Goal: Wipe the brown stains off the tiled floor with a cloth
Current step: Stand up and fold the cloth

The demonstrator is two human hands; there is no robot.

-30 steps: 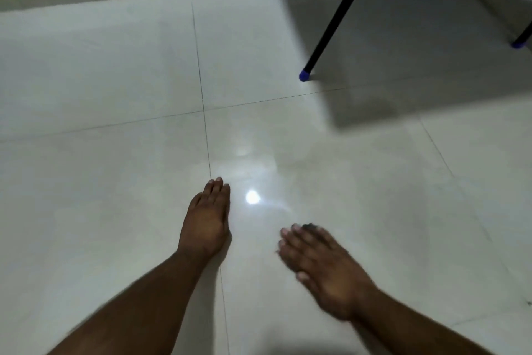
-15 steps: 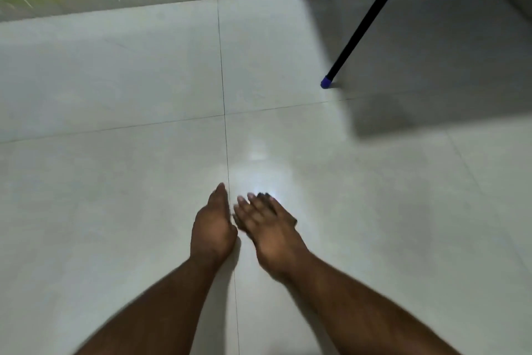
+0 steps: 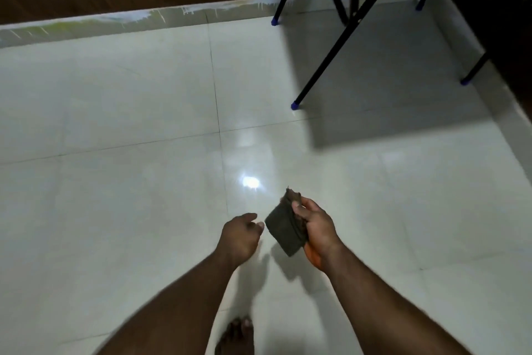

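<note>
My right hand [image 3: 316, 228] is raised above the floor and grips a folded dark cloth [image 3: 283, 226] along its right edge. My left hand [image 3: 240, 235] hovers just left of the cloth, fingers loosely curled, holding nothing. The pale glossy tiled floor [image 3: 129, 182] spreads below with a bright light reflection ahead of my hands. I see no brown stains on the tiles in view.
A black-legged piece of furniture with blue foot caps [image 3: 295, 105] stands at the back right and casts a dark shadow. A tiled skirting [image 3: 115, 22] and a dark wooden wall run along the back. A bare foot [image 3: 236, 336] shows at the bottom edge.
Both hands have lifted off the floor. My right hand now holds the dark cloth up in the air, and the view has pulled back and higher.
</note>
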